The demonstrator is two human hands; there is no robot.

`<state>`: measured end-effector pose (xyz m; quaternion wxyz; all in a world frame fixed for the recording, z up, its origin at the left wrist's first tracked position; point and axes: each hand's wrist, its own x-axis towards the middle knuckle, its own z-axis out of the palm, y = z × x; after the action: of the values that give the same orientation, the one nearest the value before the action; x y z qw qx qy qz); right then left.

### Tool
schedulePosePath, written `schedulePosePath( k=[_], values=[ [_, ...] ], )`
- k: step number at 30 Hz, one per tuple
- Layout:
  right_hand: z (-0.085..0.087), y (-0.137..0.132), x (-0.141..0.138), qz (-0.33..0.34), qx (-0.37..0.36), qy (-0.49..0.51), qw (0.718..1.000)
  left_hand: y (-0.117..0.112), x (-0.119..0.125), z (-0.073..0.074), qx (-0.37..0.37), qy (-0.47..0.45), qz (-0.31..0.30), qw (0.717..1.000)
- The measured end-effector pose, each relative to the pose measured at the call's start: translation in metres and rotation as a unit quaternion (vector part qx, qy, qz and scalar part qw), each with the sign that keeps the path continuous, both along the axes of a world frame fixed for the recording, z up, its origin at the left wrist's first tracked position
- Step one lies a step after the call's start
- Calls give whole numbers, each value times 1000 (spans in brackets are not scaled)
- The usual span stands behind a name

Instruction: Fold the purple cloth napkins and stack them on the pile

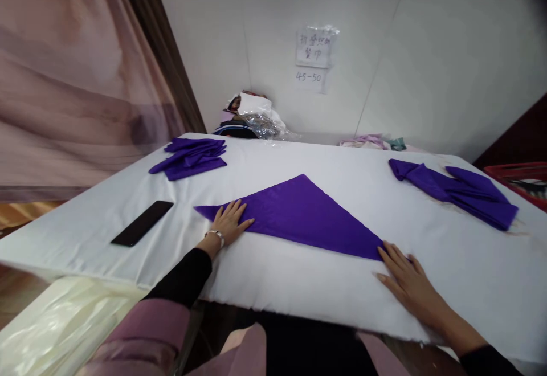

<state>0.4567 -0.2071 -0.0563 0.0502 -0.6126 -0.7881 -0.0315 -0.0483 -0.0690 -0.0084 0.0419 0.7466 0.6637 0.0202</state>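
A purple cloth napkin (299, 213) lies folded into a triangle on the white-covered table (294, 285), its peak pointing away from me and its long folded edge toward me. My left hand (231, 221) rests flat near the left corner, fingers spread over the fabric. At the right corner, my right hand (404, 279) lies with fingers stretched out, the fingertips touching the cloth and covering its tip. Neither hand grips anything.
A crumpled purple cloth pile (190, 156) sits at the back left, and folded purple cloth (457, 191) at the right. A dark flat rectangular object (143, 223) lies left. Behind the table are bagged fabrics (256, 115) and a wall with paper signs (314, 48). A red basket (519, 176) stands far right.
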Motion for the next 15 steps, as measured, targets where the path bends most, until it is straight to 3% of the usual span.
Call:
schedulePosePath(
  k=[5, 8, 11, 15],
  values=[
    [-18, -7, 20, 18, 77, 8, 997, -3, 6, 11, -19, -18, 4, 1000],
    [-23, -6, 22, 47, 118, 15, 992, -10, 35, 20, -14, -28, -15, 999],
    [-28, -5, 26, 78, 134, 18, 988, -24, 89, 23, -11, -40, -95, 995],
    [-42, -2, 34, 85, 119, 12, 989, -49, 168, 16, 1, -108, -297, 949]
  ],
)
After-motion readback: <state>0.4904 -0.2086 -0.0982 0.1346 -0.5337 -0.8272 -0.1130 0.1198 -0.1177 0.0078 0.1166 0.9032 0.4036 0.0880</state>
